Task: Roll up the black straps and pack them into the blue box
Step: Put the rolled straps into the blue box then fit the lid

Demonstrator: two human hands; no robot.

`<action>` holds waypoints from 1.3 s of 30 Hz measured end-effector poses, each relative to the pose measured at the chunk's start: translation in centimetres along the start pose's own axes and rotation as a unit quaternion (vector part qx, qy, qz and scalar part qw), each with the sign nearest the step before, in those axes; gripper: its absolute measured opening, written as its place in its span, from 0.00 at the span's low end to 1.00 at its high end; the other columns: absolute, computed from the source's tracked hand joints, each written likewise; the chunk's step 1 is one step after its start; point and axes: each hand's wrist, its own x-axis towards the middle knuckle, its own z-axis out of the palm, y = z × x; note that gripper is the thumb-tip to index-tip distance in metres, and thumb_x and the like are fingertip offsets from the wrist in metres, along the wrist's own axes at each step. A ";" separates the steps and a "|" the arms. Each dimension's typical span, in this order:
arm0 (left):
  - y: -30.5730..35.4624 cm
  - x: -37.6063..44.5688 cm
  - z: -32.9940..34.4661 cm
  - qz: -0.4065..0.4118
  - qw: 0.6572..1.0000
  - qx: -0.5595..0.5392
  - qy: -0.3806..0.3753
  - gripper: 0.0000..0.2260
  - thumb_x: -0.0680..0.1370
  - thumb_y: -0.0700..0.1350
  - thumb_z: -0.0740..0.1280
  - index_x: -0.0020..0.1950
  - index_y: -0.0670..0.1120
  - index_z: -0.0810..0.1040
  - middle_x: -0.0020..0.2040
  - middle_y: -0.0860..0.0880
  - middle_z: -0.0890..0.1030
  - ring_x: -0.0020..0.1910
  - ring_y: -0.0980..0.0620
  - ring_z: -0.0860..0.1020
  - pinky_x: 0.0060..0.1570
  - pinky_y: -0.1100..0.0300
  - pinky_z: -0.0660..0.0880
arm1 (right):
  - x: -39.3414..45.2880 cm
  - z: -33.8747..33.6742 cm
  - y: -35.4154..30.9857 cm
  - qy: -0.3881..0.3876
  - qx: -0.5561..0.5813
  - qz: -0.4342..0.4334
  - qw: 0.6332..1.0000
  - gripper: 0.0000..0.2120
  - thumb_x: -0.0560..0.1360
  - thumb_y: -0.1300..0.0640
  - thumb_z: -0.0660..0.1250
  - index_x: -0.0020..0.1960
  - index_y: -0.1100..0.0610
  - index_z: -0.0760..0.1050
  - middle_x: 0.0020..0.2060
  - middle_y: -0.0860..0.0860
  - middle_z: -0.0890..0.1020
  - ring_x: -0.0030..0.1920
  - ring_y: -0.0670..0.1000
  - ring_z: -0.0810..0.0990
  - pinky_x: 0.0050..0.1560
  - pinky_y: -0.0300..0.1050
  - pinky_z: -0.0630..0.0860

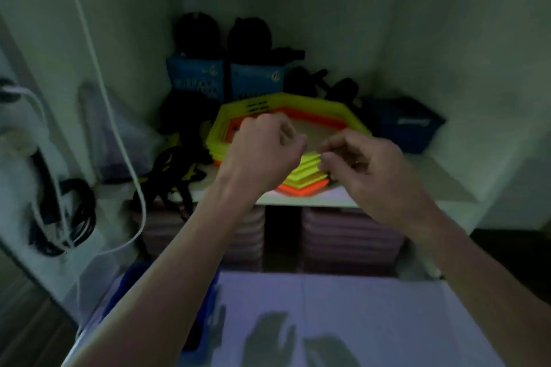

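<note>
A tangle of black straps (171,179) with yellow parts lies at the shelf's front left edge, partly hanging over it. Two blue boxes (256,80) stand at the back of the shelf with dark rolled bundles (250,36) sticking out of their tops. My left hand (262,149) is raised in front of the shelf, fingers curled into a loose fist. My right hand (366,170) is close beside it, fingertips pinched together. I see nothing in either hand. Both hands are to the right of the straps and not touching them.
A stack of yellow and orange hexagonal rings (298,107) lies mid-shelf behind my hands. A dark blue basket (408,125) sits at the right, more black gear (316,80) behind. White cable (98,74) hangs left. A blue bin (134,277) is below, a pale surface (328,307) nearest me.
</note>
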 end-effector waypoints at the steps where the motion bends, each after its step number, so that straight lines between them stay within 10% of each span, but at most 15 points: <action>1: 2.6 1.2 -0.4 0.029 0.999 0.000 0.031 0.11 0.74 0.56 0.65 0.44 0.51 0.81 0.39 0.53 0.82 0.42 0.51 0.81 0.44 0.52 0.80 | 0.7 -3.0 -0.3 0.018 -0.015 -0.022 0.999 0.03 0.78 0.56 0.68 0.50 0.54 0.80 0.40 0.48 0.84 0.41 0.49 0.83 0.43 0.50 0.80; 8: 17.3 10.0 -2.4 0.226 0.951 0.032 0.208 0.11 0.78 0.51 0.65 0.54 0.46 0.78 0.52 0.50 0.78 0.55 0.52 0.73 0.51 0.62 0.71 | 5.9 -21.2 -1.6 0.159 -0.157 -0.141 0.965 0.08 0.77 0.55 0.67 0.54 0.55 0.78 0.47 0.49 0.81 0.46 0.45 0.77 0.45 0.29 0.71; 11: 21.1 13.7 -2.8 0.258 0.932 0.057 0.247 0.13 0.77 0.50 0.66 0.58 0.45 0.76 0.55 0.48 0.75 0.58 0.50 0.72 0.55 0.58 0.74 | 9.3 -26.5 -1.2 0.218 -0.239 -0.147 0.935 0.14 0.75 0.55 0.69 0.59 0.56 0.75 0.54 0.51 0.76 0.55 0.48 0.71 0.54 0.36 0.67; 22: 22.8 21.7 0.2 0.127 0.959 0.254 0.026 0.37 0.75 0.53 0.69 0.79 0.46 0.56 0.77 0.43 0.62 0.76 0.43 0.60 0.76 0.45 0.59 | 17.9 -32.4 3.6 0.129 -0.500 0.022 0.856 0.21 0.77 0.53 0.63 0.68 0.57 0.67 0.63 0.58 0.75 0.63 0.60 0.71 0.63 0.56 0.68; 30: 21.6 21.6 0.5 0.139 0.945 0.295 0.036 0.42 0.75 0.53 0.68 0.81 0.50 0.46 0.82 0.46 0.50 0.80 0.46 0.49 0.78 0.45 0.53 | 18.3 -32.3 5.7 0.201 -0.610 -0.100 0.760 0.11 0.75 0.67 0.64 0.56 0.58 0.74 0.45 0.59 0.76 0.45 0.59 0.75 0.37 0.50 0.68; 39: 22.2 20.6 -0.6 0.100 0.954 0.283 -0.012 0.40 0.77 0.50 0.67 0.81 0.52 0.43 0.82 0.51 0.45 0.81 0.49 0.48 0.75 0.41 0.57 | 15.4 -30.7 4.1 0.206 -0.613 -0.217 0.731 0.13 0.72 0.69 0.68 0.54 0.59 0.75 0.46 0.58 0.75 0.46 0.58 0.76 0.39 0.52 0.76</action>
